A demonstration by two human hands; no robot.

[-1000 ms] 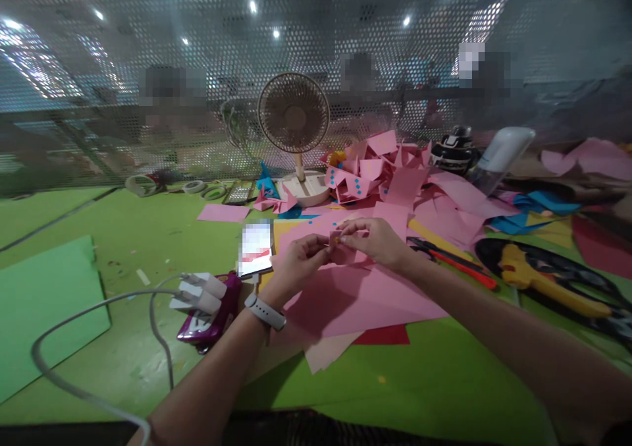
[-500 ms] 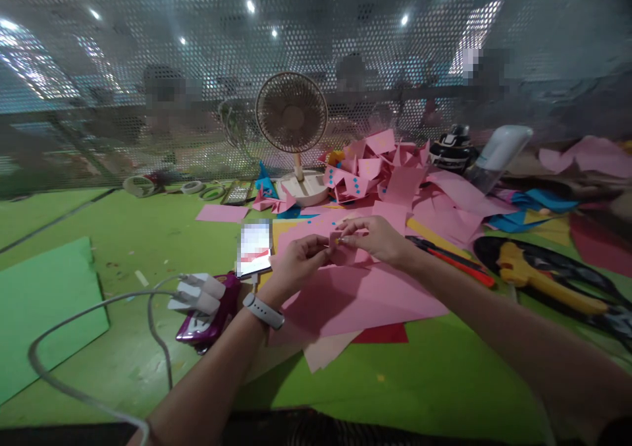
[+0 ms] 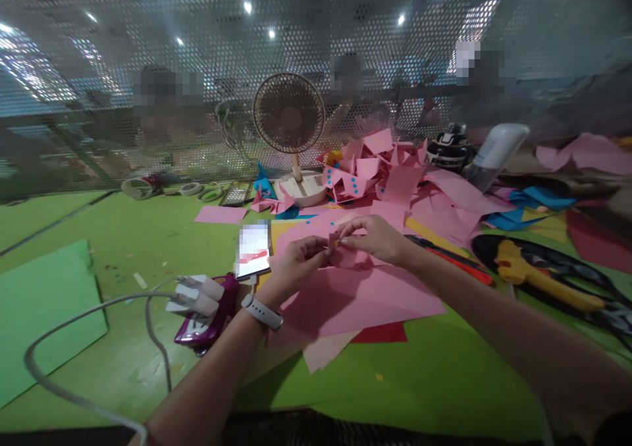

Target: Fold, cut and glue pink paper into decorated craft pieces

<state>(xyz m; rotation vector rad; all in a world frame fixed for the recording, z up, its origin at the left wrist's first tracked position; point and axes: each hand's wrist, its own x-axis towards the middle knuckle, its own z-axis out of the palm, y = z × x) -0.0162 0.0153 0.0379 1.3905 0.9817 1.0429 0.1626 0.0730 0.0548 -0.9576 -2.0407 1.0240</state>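
My left hand (image 3: 299, 261), with a pale band on its wrist, pinches the left edge of a small folded pink paper piece (image 3: 344, 257). On the right, my right hand (image 3: 376, 238) has thumb and forefinger closed at the top of that piece, on a tiny yellow bit (image 3: 337, 242) whose exact kind is too small to make out. Both hands hover over a large pink paper sheet (image 3: 355, 301) lying on other sheets. Just left of my left hand lies a phone (image 3: 253, 251) with a lit screen and a cable plugged in.
A fan (image 3: 289, 113) stands at the back before a perforated screen. Right of it sits a heap of folded pink papers (image 3: 370, 163). A purple power strip (image 3: 207, 321) with chargers lies at left. A yellow-handled glue gun (image 3: 548, 281) and a red cutter (image 3: 464, 269) lie at right.
The view has shifted very slightly. Both hands keep their grip in nearly the same place, and the small pink piece shows a little more between them.
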